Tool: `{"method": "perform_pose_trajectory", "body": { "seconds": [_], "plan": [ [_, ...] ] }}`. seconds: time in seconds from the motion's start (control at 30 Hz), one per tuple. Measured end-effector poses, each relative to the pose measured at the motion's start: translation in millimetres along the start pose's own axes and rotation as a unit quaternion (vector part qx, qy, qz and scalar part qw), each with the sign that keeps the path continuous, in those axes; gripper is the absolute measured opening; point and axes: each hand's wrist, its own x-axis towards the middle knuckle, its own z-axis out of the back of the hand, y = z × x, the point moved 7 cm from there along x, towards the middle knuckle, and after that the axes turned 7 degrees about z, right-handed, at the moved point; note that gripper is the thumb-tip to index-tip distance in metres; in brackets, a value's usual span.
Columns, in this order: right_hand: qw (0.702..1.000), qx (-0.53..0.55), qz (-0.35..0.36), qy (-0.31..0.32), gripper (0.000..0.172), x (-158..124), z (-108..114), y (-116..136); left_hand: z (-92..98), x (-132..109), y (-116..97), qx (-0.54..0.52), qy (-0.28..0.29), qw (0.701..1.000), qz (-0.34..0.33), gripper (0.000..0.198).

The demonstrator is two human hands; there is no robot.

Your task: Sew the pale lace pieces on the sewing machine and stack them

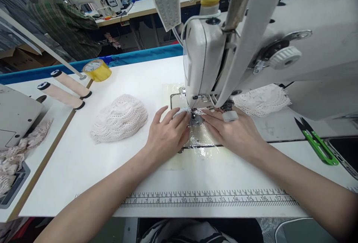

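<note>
A small piece of white lace [199,111] lies at the presser foot [192,118] of a white sewing machine [203,56]. My left hand [169,133] rests just left of the foot, fingers spread and stretched over the work. From the right, my right hand [235,129] reaches in with its fingers extended, the tips touching the lace. The machine's head and a knob hide part of that hand. Between the hands, the metal needle plate [201,138] carries a shiny clear film. Most of the lace under the foot is hidden.
A bunched lace piece [120,118] lies left; more lace [263,99] is behind my right hand. Green thread snips [317,142] lie right. Thread cones [71,84] and yellow tape [97,70] stand at left. A ruler strip [207,199] marks the front edge. A person [64,27] sits beyond.
</note>
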Motion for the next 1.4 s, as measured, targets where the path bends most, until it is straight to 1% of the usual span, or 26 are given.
{"method": "perform_pose_trajectory", "body": {
  "seconds": [0.07, 0.1, 0.13, 0.2, 0.23, 0.27, 0.33, 0.37, 0.43, 0.5, 0.53, 0.57, 0.63, 0.67, 0.7, 0.77, 0.8, 0.87, 0.9, 0.97, 1.03, 1.1, 1.2, 1.27, 1.33, 1.4],
  "plan": [
    [0.989, 0.142, -0.038, 0.006, 0.025, 1, 4, -2, 3.3, -1, -2, -0.046, -0.004, 0.999, -0.008, 0.039],
    [0.967, 0.249, -0.052, 0.025, 0.022, 1, 4, -1, 4.3, -1, -3, -0.085, 0.001, 0.996, -0.013, 0.039],
    [0.928, 0.364, -0.062, 0.054, 0.017, 1, 2, 2, 5.0, -1, -4, -0.136, 0.011, 0.990, -0.020, 0.035],
    [0.827, 0.545, -0.081, 0.110, 0.009, 2, 1, 12, 7.1, 0, -2, -0.277, 0.041, 0.960, -0.025, 0.019],
    [0.791, 0.592, -0.095, 0.126, 0.010, 2, 2, 14, 8.7, 2, 1, -0.352, 0.058, 0.934, -0.020, 0.011],
    [0.773, 0.611, -0.110, 0.129, 0.011, 2, 3, 15, 10.8, 3, 4, -0.416, 0.072, 0.906, -0.008, 0.005],
    [0.774, 0.606, -0.141, 0.119, 0.015, 3, 3, 10, 17.2, 6, 13, -0.492, 0.089, 0.865, 0.030, 0.007],
    [0.779, 0.595, -0.156, 0.119, 0.016, 2, 1, 8, 22.4, 7, 15, -0.504, 0.089, 0.858, 0.046, 0.011],
    [0.790, 0.576, -0.177, 0.117, 0.018, 1, -4, 5, 39.1, 8, 15, -0.495, 0.074, 0.864, 0.050, 0.017],
    [0.801, 0.564, -0.174, 0.100, 0.016, 2, -7, 4, 59.2, 8, 5, -0.472, 0.062, 0.879, 0.019, 0.017],
    [0.807, 0.561, -0.161, 0.086, 0.014, 2, -7, 4, 66.2, 7, -3, -0.467, 0.083, 0.880, -0.006, 0.016],
    [0.810, 0.564, -0.146, 0.073, 0.012, 3, -6, 4, 68.9, 6, -12, -0.471, 0.128, 0.872, -0.028, 0.015],
    [0.802, 0.581, -0.119, 0.067, 0.013, 3, -5, 7, 64.4, 1, -27, -0.504, 0.252, 0.825, -0.045, 0.018],
    [0.795, 0.592, -0.106, 0.075, 0.015, 2, -5, 9, 59.7, 1, -25, -0.519, 0.279, 0.808, -0.020, 0.020],
    [0.789, 0.601, -0.093, 0.083, 0.018, 2, -4, 11, 53.9, 4, -18, -0.525, 0.270, 0.807, 0.029, 0.021],
    [0.789, 0.604, -0.060, 0.098, 0.024, 2, -1, 15, 41.8, 11, 8, -0.502, 0.182, 0.833, 0.147, 0.015],
    [0.791, 0.603, -0.040, 0.098, 0.026, 3, 3, 17, 31.8, 12, 14, -0.490, 0.190, 0.834, 0.169, 0.029],
    [0.784, 0.613, -0.002, 0.096, 0.028, 3, 9, 21, 9.2, 8, 10, -0.495, 0.296, 0.804, 0.149, 0.057],
    [0.772, 0.629, 0.013, 0.096, 0.029, 3, 12, 23, 2.9, 4, 9, -0.492, 0.335, 0.792, 0.134, 0.059],
    [0.764, 0.634, -0.006, 0.118, 0.032, 1, 10, 24, 1.4, -3, 13, -0.487, 0.370, 0.783, 0.115, 0.048],
    [0.787, 0.605, -0.021, 0.117, 0.025, 2, 9, 25, 10.1, -14, 23, -0.494, 0.374, 0.776, 0.117, 0.031],
    [0.819, 0.558, -0.052, 0.120, 0.019, 3, 5, 28, 22.2, -34, 38, -0.519, 0.374, 0.755, 0.146, 0.023],
    [0.825, 0.544, -0.043, 0.147, 0.016, 10, 3, 52, 40.6, -74, 61, -0.570, 0.337, 0.710, 0.240, 0.018],
    [0.831, 0.535, -0.017, 0.152, 0.017, 22, 5, 72, 56.5, -96, 81, -0.597, 0.252, 0.695, 0.311, 0.016],
    [0.852, 0.510, -0.012, 0.116, 0.025, 46, 12, 86, 76.8, -107, 107, -0.593, 0.137, 0.706, 0.362, 0.019],
    [0.858, 0.505, 0.003, 0.096, 0.034, 78, 14, 100, 97.2, -106, 138, -0.543, 0.038, 0.742, 0.391, 0.023]
  ]
}}
